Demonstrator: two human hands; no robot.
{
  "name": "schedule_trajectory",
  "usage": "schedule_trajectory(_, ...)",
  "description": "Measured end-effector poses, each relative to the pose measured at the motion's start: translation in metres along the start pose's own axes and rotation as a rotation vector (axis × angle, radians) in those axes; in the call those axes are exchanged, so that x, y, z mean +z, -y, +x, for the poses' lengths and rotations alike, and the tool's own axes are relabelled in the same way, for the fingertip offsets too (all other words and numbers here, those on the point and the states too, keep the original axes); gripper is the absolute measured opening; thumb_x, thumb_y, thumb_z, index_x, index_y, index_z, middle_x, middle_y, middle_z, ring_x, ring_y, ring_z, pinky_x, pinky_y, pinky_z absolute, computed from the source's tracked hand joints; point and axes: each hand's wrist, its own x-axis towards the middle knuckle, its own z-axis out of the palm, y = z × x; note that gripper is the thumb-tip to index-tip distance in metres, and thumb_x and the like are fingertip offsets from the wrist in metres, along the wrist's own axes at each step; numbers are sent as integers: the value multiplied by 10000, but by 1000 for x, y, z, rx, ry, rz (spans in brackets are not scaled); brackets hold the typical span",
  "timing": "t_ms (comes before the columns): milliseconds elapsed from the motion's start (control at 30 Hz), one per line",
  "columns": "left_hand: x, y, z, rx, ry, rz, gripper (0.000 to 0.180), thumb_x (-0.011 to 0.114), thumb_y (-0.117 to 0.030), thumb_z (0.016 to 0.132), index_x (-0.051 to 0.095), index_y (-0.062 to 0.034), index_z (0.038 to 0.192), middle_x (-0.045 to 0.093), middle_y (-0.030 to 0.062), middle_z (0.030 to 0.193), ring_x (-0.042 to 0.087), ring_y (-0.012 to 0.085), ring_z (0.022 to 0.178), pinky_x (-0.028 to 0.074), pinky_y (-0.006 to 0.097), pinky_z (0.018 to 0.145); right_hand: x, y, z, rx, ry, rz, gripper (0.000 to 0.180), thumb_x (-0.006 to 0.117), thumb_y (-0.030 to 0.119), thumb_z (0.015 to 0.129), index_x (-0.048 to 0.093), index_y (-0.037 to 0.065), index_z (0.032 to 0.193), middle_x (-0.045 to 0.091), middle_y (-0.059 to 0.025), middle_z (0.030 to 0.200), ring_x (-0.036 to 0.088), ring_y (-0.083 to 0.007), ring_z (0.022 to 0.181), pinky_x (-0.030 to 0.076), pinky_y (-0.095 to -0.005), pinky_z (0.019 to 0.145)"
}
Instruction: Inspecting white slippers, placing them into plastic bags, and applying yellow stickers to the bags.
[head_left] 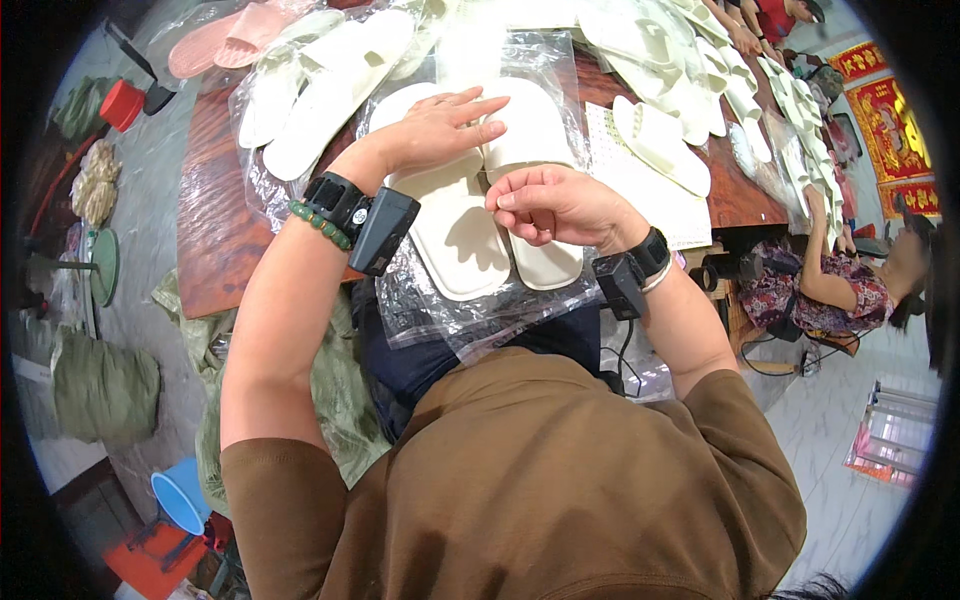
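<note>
Right below me lies a pair of cream slippers, the left slipper point(460, 250) beside the right slipper point(530, 130), their near ends at the table's front edge. Clear plastic point(430, 315) spreads around and beneath them; whether they are inside a bag I cannot tell. My left hand point(435, 130) is over the left slipper's strap, palm down and fingers spread. Over the right slipper, my right hand point(560, 205) has its thumb and index finger pinched together and the other fingers curled. Anything in that pinch is too small to make out.
More cream slippers point(340, 90) and a pink pair point(235, 40) cover the wooden table point(215, 210). A printed sheet point(640, 200) lies under another slipper at right. Beyond it sits a person in a patterned top point(820, 290). Green sacks point(105, 385) and a blue basin point(180, 495) stand at left.
</note>
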Motion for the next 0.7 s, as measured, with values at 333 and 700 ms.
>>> schedule_trajectory(333, 1, 5, 0, 4, -37, -100, 537, 491, -421, 1012, 437, -233, 1513, 331, 172, 1594, 285, 359, 1470, 216, 423, 1206, 23, -55, -57, -181, -32, -471, 151, 743, 143, 903, 626, 51, 880, 640, 27, 791, 562, -40, 727, 461, -231, 644)
schedule_trajectory(700, -1, 0, 2, 10, -20, -147, 523, 525, -259, 1008, 430, -191, 1517, 315, 189, 1597, 308, 331, 1466, 247, 405, 1193, -38, -80, -177, -215, -763, -422, 66, 695, 78, 917, 663, 22, 933, 659, 17, 839, 595, -61, 734, 488, -224, 667)
